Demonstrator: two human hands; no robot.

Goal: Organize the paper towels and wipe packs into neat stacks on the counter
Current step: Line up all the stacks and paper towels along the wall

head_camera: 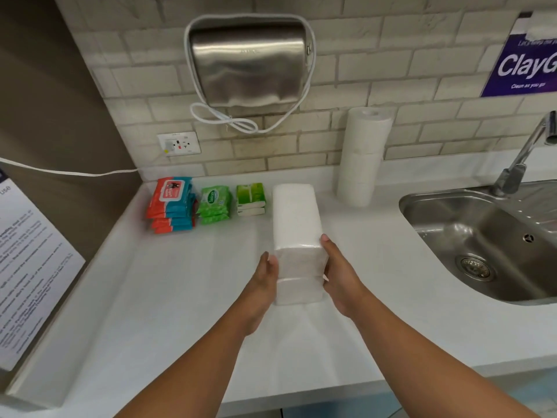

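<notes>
A stack of two white paper towel packs (297, 218) lies lengthwise on the white counter (168, 291). My left hand (265, 279) presses its left near side and my right hand (337, 273) presses its right near side. At the back left stand three small stacks: red-and-blue wipe packs (171, 203), green wipe packs (214, 205), and green-and-white tissue packs (250, 199). White paper towel rolls (363, 155) stand stacked upright against the wall, right of the packs.
A steel sink (482, 242) with a tap (524, 152) fills the right. A metal hand dryer (248, 64) with a looped white cord and a wall socket (179, 143) are on the tiled wall. A printed notice (27, 267) leans at the left.
</notes>
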